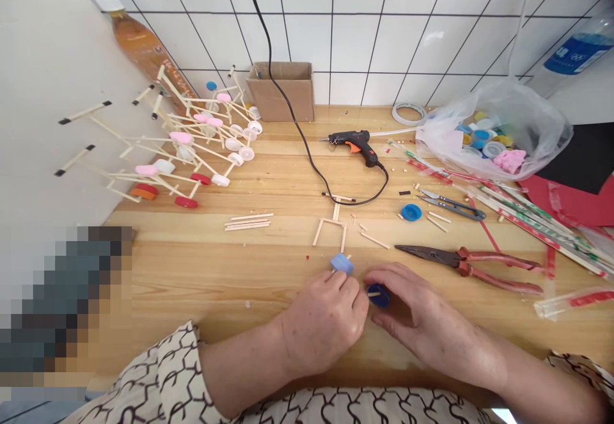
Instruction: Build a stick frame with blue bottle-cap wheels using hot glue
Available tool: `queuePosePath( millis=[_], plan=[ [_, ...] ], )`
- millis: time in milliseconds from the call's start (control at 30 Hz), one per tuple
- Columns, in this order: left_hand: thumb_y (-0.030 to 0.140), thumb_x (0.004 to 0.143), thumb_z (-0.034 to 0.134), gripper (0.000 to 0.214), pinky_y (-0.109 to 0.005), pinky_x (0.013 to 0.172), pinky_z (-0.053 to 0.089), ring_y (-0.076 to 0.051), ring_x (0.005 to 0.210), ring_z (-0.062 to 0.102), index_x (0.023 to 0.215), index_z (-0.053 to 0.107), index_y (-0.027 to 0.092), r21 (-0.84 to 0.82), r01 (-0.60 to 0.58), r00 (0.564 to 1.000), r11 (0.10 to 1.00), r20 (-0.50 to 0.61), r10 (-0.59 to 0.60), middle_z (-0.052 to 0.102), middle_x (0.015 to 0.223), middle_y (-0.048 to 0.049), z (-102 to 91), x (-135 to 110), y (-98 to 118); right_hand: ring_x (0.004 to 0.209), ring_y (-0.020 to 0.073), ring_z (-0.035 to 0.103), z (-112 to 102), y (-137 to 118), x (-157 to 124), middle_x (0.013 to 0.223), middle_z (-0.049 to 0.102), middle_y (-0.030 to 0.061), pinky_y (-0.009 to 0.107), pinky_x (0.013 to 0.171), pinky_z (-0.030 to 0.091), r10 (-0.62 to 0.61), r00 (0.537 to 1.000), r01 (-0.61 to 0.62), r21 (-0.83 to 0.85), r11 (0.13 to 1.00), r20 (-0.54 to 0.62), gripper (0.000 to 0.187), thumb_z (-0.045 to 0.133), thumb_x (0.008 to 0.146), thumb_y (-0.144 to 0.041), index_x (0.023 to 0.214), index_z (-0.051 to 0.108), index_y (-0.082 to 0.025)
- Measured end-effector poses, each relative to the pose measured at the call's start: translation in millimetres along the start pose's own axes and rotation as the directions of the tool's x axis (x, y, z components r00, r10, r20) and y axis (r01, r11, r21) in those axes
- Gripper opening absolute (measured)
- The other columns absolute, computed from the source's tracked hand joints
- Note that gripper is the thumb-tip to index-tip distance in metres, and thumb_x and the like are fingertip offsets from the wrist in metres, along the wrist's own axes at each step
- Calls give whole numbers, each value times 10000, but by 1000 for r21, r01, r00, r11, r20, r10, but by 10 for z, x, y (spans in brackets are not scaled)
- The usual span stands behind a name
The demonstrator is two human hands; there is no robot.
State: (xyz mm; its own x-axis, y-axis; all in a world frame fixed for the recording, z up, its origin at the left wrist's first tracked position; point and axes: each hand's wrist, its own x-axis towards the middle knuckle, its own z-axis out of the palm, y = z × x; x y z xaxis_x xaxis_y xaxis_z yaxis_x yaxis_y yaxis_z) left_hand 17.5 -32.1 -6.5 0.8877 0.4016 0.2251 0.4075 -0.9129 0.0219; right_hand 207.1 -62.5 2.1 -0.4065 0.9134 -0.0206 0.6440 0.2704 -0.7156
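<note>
Both of my hands rest on the near part of the wooden table (201,264). My left hand (323,321) is closed, its fingertips on a thin wooden stick that carries a light blue bottle cap (341,263) at its far end. My right hand (412,312) is curled round a dark blue bottle cap (378,295), pinched between thumb and fingers where the stick meets it. Just beyond lies a small frame of wooden sticks (330,226).
Red-handled pliers (472,264), small snips (453,205), a loose blue cap (411,212) and packets of sticks lie to the right. A black glue gun (355,142), a cardboard box (283,90), a bag of caps (494,133) and several stick-and-cap models (192,149) stand behind.
</note>
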Motion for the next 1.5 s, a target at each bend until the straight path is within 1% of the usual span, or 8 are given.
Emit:
queuePosePath(
  millis=[167,367,600,800,1000,1233,1400,1500],
  plan=[
    [82,794,418,89,-305,559,397,-194,633,501,789,495,126,-2,-9,1000,1000,-12,9,530,678,-63,12,11,-1,1120,208,553,-45,75,-42,1202,583,83,386,932,502,-49,999,49,-18,999,23,555,463,704,16,1205,495,-221],
    [60,806,413,107,-304,558,397,-194,641,513,813,508,109,49,-9,1000,999,-4,9,540,678,-62,21,17,9,1063,199,583,-66,111,-8,1155,614,66,391,907,515,-43,998,41,29,999,55,457,498,775,-39,1186,525,-237],
    [53,823,399,122,-316,585,408,-197,666,530,855,508,99,50,2,999,999,32,-4,557,727,-70,18,19,26,997,200,601,-67,69,18,1120,624,51,390,850,532,-67,996,65,38,997,60,498,510,762,-29,1201,485,-264],
    [55,806,420,113,-320,593,414,-202,666,520,811,522,104,31,4,1000,1000,20,-4,550,706,-73,14,25,18,1036,208,571,-44,31,26,1140,594,65,402,882,506,-88,994,89,-23,996,62,524,501,764,-18,1226,416,-251],
    [63,815,414,133,-320,595,430,-201,658,505,822,541,105,2,23,1000,1000,-11,-23,560,714,-74,42,18,18,983,200,581,-60,-4,16,1072,610,56,372,853,513,-75,997,76,-28,997,25,535,524,740,-23,1218,410,-234],
    [46,801,398,162,-318,595,439,-196,638,499,779,544,113,-73,44,998,996,-50,-48,559,690,-65,63,24,31,951,234,564,-21,-7,-11,1016,617,80,414,843,495,-114,994,112,-186,976,0,518,502,751,-32,1233,397,-191],
    [46,804,386,175,-321,601,447,-196,648,505,810,549,111,-93,67,997,993,-18,-69,569,711,-69,72,37,34,862,232,535,-14,-36,-12,912,611,82,406,769,496,-118,993,118,-251,961,16,445,506,759,-33,1184,427,-136],
    [50,808,391,178,-323,605,458,-201,662,517,837,559,100,-103,65,998,993,-7,-66,576,728,-72,66,36,39,831,231,520,-15,-43,3,881,603,80,405,742,492,-122,993,119,-258,959,7,389,534,748,-35,1116,454,-133]
  ],
)
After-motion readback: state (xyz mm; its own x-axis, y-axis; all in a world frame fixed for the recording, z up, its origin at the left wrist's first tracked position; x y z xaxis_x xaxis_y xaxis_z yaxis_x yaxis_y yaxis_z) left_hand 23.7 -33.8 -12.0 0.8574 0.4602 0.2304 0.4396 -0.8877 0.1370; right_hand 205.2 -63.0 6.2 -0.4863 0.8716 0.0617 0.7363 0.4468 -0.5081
